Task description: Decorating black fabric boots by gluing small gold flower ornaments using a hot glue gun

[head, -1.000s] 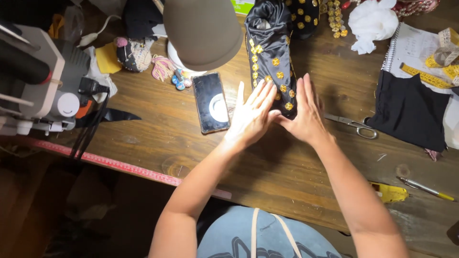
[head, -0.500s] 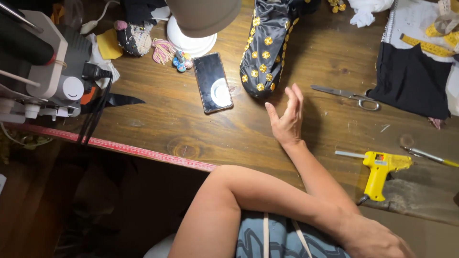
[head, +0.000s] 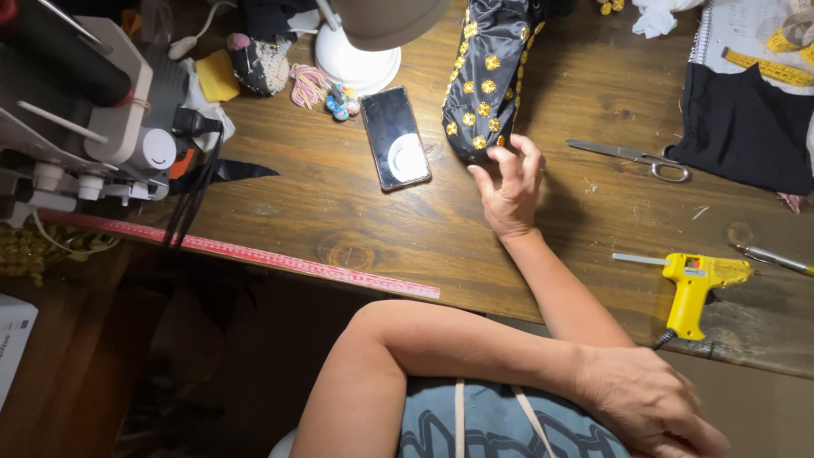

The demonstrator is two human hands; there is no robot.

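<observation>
My right hand point(head: 509, 188) is on the wooden table point(head: 339, 203), fingers spread and curled, with its fingertips touching the near end of a black fabric piece studded with gold sequins point(head: 479, 80). It does not grasp the fabric. My left arm crosses in front of my body, and my left hand point(head: 649, 405) lies low at the bottom right, below the table's edge and close to the cord of a yellow glue gun point(head: 697, 284). Its fingers run off the frame, so what they hold is hidden.
A dark phone point(head: 395, 137) lies left of the fabric, under a white lamp point(head: 360, 59). Scissors point(head: 632, 157) and black cloth point(head: 738, 140) are at the right. A sewing machine point(head: 85, 119) stands at the left, with a red measuring tape point(head: 254, 254) along the table edge.
Both hands were pressed on the sequinned fabric. My left hand has left the table and swung across to my lower right, while my right hand stays by the fabric's near end. The camera has tilted down.
</observation>
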